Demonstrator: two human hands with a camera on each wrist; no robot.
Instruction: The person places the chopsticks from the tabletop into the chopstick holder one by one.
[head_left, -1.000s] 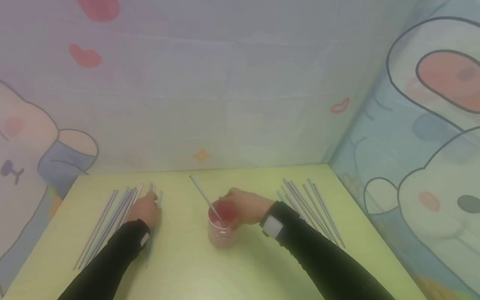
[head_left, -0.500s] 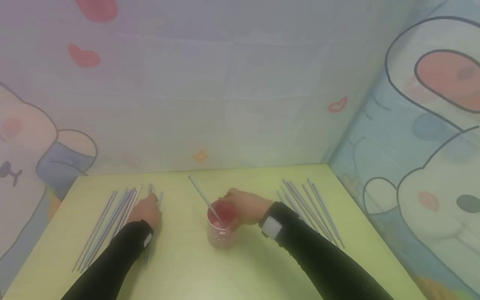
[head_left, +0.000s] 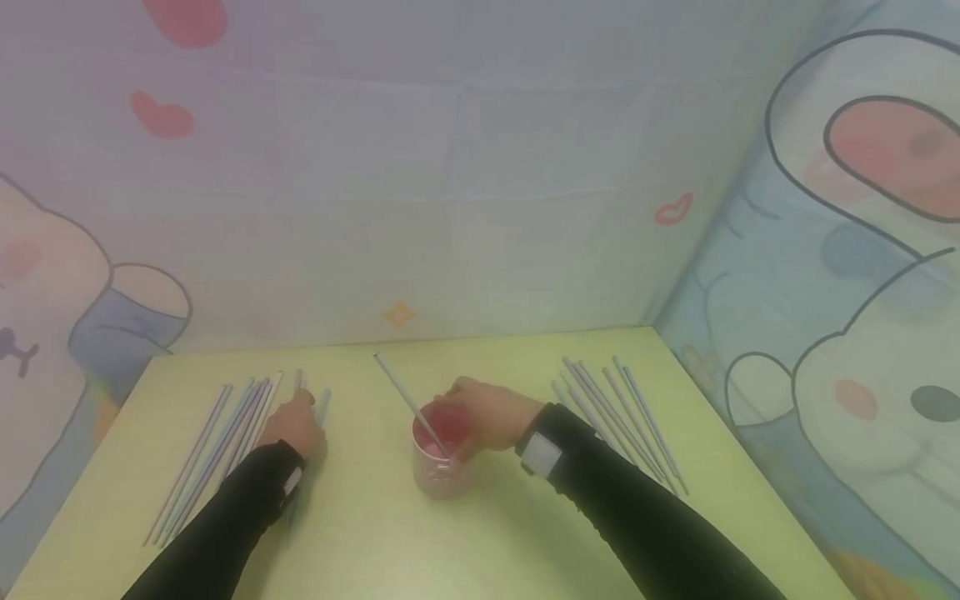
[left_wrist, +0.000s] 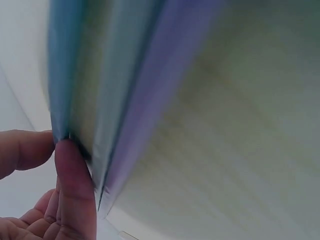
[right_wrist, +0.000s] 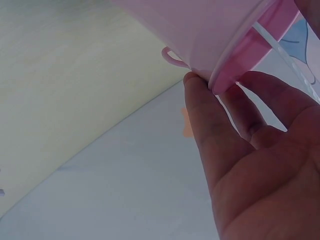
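My left hand (head_left: pixel 294 425) is among the thin sticks on the left of the table. In the left wrist view its thumb and index finger pinch a blue stick (left_wrist: pixel 65 85); a pale green stick (left_wrist: pixel 112 100) and a purple stick (left_wrist: pixel 160 85) lie beside it. At the table's middle, my right hand (head_left: pixel 495 417) grips the rim of a pink cup (head_left: pixel 441 479), some fingers inside and some outside. The cup has a small loop handle (right_wrist: pixel 174 58). One pale stick (head_left: pixel 399 383) leans in the cup, its upper end pointing back and left.
Several pastel sticks (head_left: pixel 186 465) lie side by side left of my left hand. A second group of sticks (head_left: pixel 656 431) lies at the right, partly under my right sleeve. A printed cloth backdrop (head_left: pixel 465 208) rises behind the pale yellow table (head_left: pixel 375 542).
My left hand has shifted slightly, and the far end of the blue stick has swung a little to the right. The right hand keeps its hold on the cup, which stays in place.
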